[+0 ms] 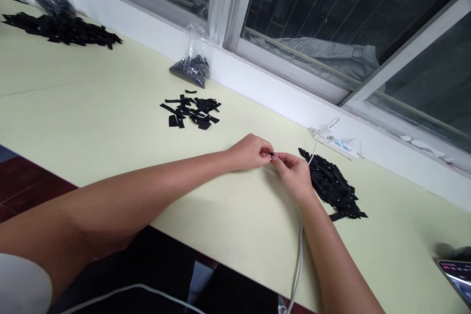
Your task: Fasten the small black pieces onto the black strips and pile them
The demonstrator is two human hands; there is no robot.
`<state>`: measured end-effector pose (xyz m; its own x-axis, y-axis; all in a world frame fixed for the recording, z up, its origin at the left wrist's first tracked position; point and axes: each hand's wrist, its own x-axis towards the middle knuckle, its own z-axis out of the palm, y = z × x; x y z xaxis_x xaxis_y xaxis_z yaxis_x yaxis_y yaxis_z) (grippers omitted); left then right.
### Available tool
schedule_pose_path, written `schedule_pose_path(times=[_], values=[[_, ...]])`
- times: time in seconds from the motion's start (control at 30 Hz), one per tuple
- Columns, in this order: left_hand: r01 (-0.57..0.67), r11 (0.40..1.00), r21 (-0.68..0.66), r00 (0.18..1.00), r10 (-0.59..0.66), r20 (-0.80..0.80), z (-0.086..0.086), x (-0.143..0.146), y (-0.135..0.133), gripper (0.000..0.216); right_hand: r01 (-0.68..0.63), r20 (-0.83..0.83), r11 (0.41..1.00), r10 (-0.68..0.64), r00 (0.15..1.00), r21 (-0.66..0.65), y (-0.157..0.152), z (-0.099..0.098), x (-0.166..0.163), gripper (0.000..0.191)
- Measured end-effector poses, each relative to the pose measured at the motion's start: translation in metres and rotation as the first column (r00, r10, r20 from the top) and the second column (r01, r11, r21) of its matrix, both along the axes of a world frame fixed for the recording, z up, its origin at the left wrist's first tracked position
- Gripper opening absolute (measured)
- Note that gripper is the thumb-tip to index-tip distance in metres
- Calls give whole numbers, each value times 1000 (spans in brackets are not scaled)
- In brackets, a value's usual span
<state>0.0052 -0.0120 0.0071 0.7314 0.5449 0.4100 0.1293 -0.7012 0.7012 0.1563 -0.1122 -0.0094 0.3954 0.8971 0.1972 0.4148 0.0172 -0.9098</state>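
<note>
My left hand (249, 152) and my right hand (294, 172) meet above the pale yellow table (91, 108), fingertips pinched together on one small black piece (272, 155) that is mostly hidden between them. Just right of my right hand lies a heap of black strips (333, 186). A smaller scatter of black strips (191, 110) lies farther back to the left. Both forearms rest low over the table.
A clear bag of black parts (193, 61) leans at the window ledge. Another big pile of black strips (62, 28) sits far left. A white power strip (336, 144) with a cable (299, 260) runs under my right arm. A phone (458, 277) lies at the right edge.
</note>
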Motion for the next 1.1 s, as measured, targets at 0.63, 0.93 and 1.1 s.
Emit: schedule_pose_path(times=[0.63, 0.93, 1.1], values=[[9, 1000, 4, 1000, -9, -28, 0, 2, 4, 7, -99, 260, 994, 86, 962, 38, 0, 0, -6, 28], [-9, 1000, 14, 1000, 9, 0, -6, 6, 6, 8, -105, 220, 994, 96, 971, 28, 1, -2, -7, 28], [-20, 1000, -21, 1000, 20, -5, -8, 8, 5, 8, -106, 202, 994, 97, 975, 32, 2, -4, -7, 27]])
